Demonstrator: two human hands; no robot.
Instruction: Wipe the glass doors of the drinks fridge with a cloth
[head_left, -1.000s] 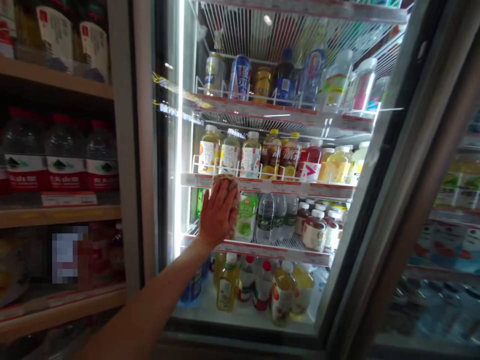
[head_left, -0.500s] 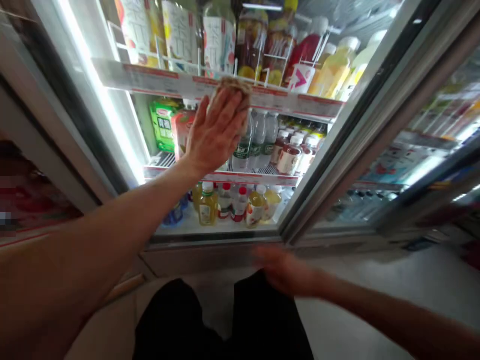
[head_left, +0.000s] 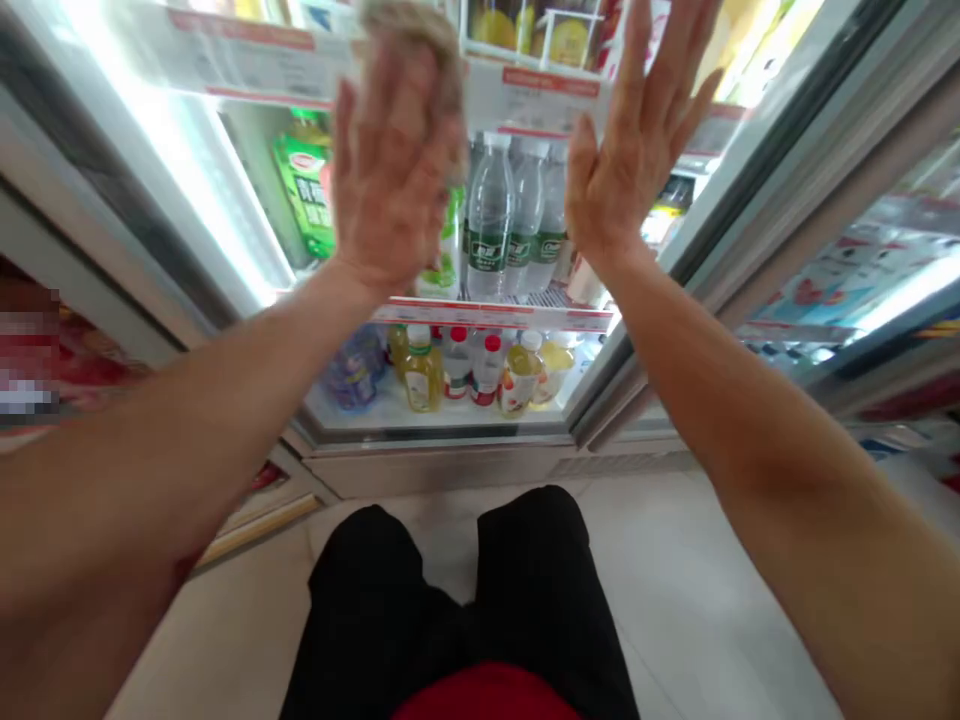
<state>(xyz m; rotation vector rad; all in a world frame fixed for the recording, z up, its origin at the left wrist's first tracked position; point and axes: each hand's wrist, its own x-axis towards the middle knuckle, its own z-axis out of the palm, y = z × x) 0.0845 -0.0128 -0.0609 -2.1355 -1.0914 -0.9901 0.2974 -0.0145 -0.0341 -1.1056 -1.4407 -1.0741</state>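
Note:
My left hand (head_left: pixel 394 170) is raised with fingers spread, palm towards the glass door of a drinks fridge (head_left: pixel 491 240). A crumpled brownish pad (head_left: pixel 409 30), possibly a cloth, lies between that palm and the glass, and its material is blurred. My right hand (head_left: pixel 637 130) is raised beside it, with open fingers and nothing in it. Its palm faces the same glass, and I cannot tell whether it touches. Between my hands, behind the glass, stand several clear water bottles (head_left: pixel 489 220).
Behind the glass are a green drink package (head_left: pixel 304 190), red-edged price strips (head_left: pixel 491 315) and several juice bottles (head_left: pixel 424 370). A metal door frame (head_left: pixel 630 370) runs at the right. Black trousers (head_left: pixel 450 600) and a tiled floor (head_left: pixel 697 600) lie below.
The view has tilted down and my left hand has risen in the frame with the pad. My right hand has come up from near my trousers to the glass, its fingers spread.

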